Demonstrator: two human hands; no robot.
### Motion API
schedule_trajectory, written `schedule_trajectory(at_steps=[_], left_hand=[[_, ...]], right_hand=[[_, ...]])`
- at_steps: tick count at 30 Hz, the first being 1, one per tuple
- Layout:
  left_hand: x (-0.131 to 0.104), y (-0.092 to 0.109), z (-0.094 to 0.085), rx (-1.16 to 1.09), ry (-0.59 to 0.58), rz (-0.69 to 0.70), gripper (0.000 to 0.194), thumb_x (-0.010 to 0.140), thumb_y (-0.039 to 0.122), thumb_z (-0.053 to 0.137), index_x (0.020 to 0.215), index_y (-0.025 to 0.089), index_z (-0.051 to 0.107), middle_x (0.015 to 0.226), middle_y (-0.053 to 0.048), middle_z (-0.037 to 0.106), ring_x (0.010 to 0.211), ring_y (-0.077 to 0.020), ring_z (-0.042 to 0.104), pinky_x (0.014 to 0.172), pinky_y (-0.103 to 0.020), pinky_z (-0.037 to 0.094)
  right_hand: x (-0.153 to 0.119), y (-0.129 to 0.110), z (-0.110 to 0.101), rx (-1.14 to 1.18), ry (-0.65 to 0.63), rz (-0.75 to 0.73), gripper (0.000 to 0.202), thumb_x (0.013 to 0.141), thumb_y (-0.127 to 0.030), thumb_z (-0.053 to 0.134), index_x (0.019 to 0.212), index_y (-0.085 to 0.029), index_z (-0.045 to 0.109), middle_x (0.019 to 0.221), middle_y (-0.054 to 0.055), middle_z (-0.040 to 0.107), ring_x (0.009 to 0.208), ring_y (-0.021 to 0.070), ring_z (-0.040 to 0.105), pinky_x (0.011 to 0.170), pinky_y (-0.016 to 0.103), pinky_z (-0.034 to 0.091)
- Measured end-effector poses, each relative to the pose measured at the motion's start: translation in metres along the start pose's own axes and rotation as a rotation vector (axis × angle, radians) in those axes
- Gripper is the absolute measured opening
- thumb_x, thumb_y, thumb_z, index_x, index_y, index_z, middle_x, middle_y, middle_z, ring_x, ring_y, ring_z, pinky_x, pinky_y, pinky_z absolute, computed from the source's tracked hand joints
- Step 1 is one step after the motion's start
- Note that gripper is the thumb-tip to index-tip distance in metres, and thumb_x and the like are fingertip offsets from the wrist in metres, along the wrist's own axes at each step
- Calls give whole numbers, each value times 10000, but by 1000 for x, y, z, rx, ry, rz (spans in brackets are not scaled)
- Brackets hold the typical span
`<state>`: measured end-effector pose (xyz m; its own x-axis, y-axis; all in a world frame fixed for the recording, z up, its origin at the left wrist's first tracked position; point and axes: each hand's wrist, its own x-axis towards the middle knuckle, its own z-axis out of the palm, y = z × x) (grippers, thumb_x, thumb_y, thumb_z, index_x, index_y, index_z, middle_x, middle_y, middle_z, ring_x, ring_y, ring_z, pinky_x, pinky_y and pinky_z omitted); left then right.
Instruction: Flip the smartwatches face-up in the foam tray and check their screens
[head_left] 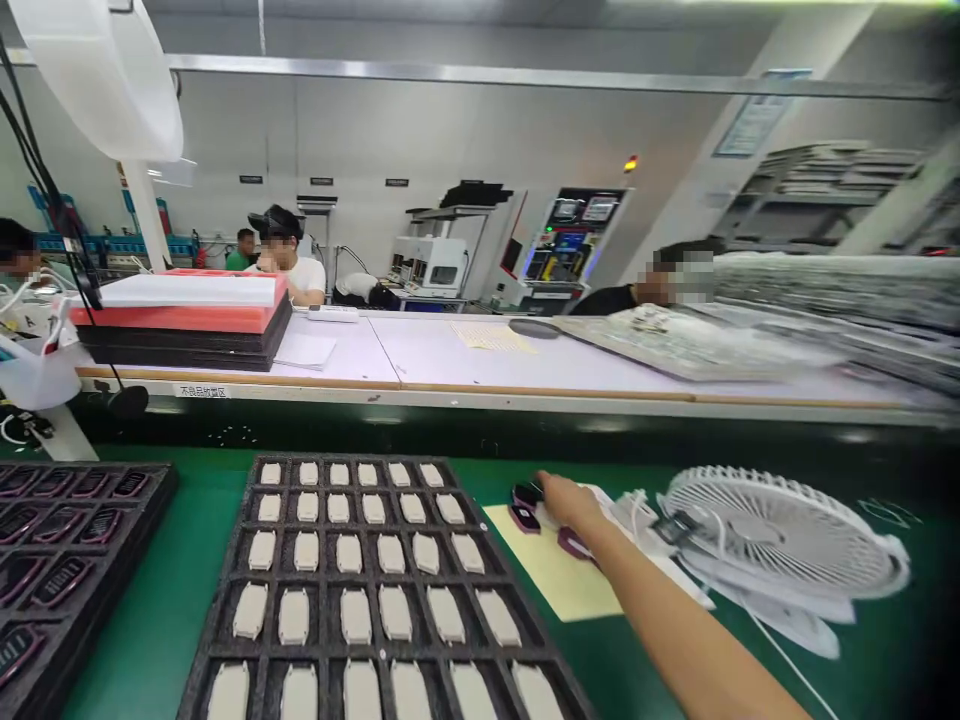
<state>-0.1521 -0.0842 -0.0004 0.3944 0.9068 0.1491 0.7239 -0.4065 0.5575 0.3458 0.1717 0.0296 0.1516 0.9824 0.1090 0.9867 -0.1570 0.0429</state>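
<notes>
My right hand (571, 503) reaches in from the right, its fingers curled down at a small dark rounded piece (528, 493). The fingertips are partly hidden, but they look closed on that piece. Just below lies a dark piece with a purple edge (524, 518), on a yellow sheet of paper (574, 580). Another purple-edged piece (574, 544) sits under my wrist, partly covered. To the left of the sheet stands a black foam tray (379, 575) with pale, flat rectangular parts (355, 615) in its compartments. My left hand is out of view.
A white fan (780, 535) stands right of my arm, with a cable nearby. At the left edge, another foam tray (142, 540) holds dark purple-rimmed parts. Behind runs a raised shelf (450, 375) with stacked red and black trays (187, 330). Several people work beyond.
</notes>
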Motion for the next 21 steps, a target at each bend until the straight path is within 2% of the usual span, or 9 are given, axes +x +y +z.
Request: schedule_trajectory(at_steps=[3,5,7,10,13,15,17,19,21], left_hand=[[42,30,-37,75,112,48,558,803,725,498,1282,475,637,1106,-28,728,1069,-287,686,835,-473,580],[90,50,-64,118,199,89,500,913,610,456,1297,361,655,1232,-83,689,1199,-277,615,1024,-456,497],[151,62,-91,347,390,129,507,963,544,444,1338,251,622,1306,-144,646,1237,-308,579,1059,-494,463],[236,58,-117,626,642,-35,740,905,601,545,1437,89,493,1466,-270,486,1335,-442,458,1068,-630,379],[280,36,-120,671,638,-71,762,883,626,558,1381,50,524,1419,-299,522,1314,-473,468,1074,-667,333],[285,20,-117,673,603,18,697,880,603,576,1329,71,565,1391,-252,569,1312,-414,497,1128,-592,327],[282,9,-119,686,566,115,614,875,559,608,1293,111,587,1383,-186,599,1322,-339,514,1176,-500,317],[278,3,-124,704,530,184,555,865,517,641,1269,139,598,1378,-146,614,1326,-301,524,1181,-450,332],[277,0,-129,725,502,228,559,837,492,684,1267,145,598,1385,-141,611,1329,-304,524,1157,-435,371]], right_hand=[[-1,12,9,-11,100,-46,389,865,-3,467,1158,-152,675,1027,192,717,860,298,723,760,417,535],[-4,21,13,10,196,-89,417,910,-65,391,1244,-140,630,1112,221,678,886,310,714,784,440,539],[-9,31,13,98,364,-213,399,916,-131,364,1196,-164,646,1086,209,657,863,313,702,767,448,553],[-21,44,2,307,718,-409,304,902,-207,404,1047,-252,667,991,159,628,878,313,679,768,458,570],[-27,42,-26,500,944,-379,274,916,-228,421,1085,-303,623,977,140,629,1027,334,637,899,517,539],[-20,26,-54,715,956,-328,287,911,-252,439,1159,-306,573,972,135,645,1080,339,619,946,550,513],[-5,-4,-87,1044,844,-313,328,875,-332,525,1200,-285,522,975,122,644,1006,317,656,871,513,554],[15,-48,-121,1367,664,-363,462,783,-428,659,1182,-253,502,917,71,630,889,268,681,767,424,585],[35,-103,-153,1547,531,-437,476,719,-482,727,1078,-233,536,809,-2,582,713,186,645,666,331,570]])
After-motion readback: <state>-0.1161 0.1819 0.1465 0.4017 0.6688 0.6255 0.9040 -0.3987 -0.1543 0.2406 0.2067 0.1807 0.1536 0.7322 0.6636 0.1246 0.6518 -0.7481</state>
